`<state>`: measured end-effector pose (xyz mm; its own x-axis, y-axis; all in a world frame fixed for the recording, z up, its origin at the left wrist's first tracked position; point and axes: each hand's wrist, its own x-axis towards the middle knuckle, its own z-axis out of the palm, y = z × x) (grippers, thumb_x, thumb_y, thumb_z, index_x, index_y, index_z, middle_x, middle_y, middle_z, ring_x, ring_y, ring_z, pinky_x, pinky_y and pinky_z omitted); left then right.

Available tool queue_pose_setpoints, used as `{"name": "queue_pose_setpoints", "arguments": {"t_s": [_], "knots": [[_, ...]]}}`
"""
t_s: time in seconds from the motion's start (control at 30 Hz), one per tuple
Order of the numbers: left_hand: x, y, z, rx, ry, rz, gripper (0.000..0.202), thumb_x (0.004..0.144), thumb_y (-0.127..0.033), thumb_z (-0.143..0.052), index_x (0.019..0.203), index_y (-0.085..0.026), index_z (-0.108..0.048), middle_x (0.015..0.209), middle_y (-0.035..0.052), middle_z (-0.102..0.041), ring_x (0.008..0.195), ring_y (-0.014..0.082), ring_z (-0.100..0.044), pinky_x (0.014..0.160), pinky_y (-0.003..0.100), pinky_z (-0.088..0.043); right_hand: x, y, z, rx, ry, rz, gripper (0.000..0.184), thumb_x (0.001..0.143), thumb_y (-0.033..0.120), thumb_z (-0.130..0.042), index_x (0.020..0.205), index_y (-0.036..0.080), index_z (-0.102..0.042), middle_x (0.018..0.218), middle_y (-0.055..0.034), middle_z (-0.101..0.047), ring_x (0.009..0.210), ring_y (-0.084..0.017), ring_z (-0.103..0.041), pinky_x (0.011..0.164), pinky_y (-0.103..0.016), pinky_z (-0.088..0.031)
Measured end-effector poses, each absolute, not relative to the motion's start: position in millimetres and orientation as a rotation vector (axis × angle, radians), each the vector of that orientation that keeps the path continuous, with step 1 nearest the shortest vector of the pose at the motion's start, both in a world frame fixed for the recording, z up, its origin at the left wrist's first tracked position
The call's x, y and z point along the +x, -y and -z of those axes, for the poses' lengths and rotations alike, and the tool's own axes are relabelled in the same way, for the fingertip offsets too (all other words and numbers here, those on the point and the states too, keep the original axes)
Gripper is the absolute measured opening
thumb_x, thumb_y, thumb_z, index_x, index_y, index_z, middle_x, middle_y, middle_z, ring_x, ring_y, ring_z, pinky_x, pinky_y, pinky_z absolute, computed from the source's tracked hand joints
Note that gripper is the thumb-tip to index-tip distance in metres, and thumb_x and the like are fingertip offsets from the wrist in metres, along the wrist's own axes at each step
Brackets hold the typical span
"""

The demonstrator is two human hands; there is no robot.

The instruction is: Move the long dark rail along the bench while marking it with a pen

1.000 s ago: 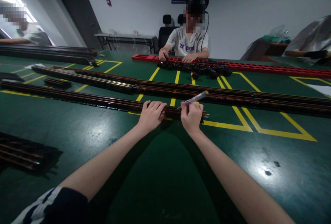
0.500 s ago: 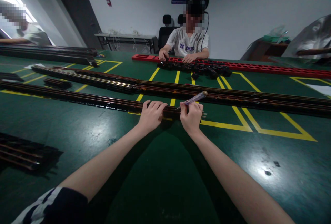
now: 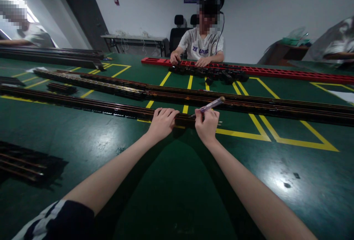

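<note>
A long dark rail with copper-coloured strips runs across the green table in front of me. My left hand lies over it near its right end, fingers curled round its far edge. Just to the right, my right hand is closed on a screwdriver with a clear purplish handle. The handle slants up to the right, and its thin tip points down-left at the rail between my two hands. Small metal prongs stick out at the rail's end, partly behind my right hand.
More dark rails lie just beyond, with a short piece at left and another bundle near my left elbow. Across the table, a co-worker handles black parts beside a red slotted frame.
My right hand and the screwdriver have shifted slightly to the right along the rail. My left hand stays nearly in place on the rail.
</note>
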<state>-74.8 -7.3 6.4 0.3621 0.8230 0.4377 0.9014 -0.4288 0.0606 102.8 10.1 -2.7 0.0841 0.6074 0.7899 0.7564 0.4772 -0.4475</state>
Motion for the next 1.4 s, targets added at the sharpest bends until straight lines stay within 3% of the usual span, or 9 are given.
{"name": "queue_pose_setpoints", "arguments": {"t_s": [1.4], "knots": [[-75.3,8.1,-5.5,-2.466,1.489,0.696,0.038,0.09,-0.028,-0.042,0.125,-0.018,-0.054,0.121,0.0093,-0.063,0.113,0.0243,-0.055,0.102,0.046,-0.035,118.2,-2.9,0.1,-1.311,1.442,-0.006,0.035,0.091,0.043,-0.036,0.064,0.023,-0.043,0.058,-0.0021,-0.055,0.06,-0.019,-0.053,0.074,-0.039,-0.037]]}}
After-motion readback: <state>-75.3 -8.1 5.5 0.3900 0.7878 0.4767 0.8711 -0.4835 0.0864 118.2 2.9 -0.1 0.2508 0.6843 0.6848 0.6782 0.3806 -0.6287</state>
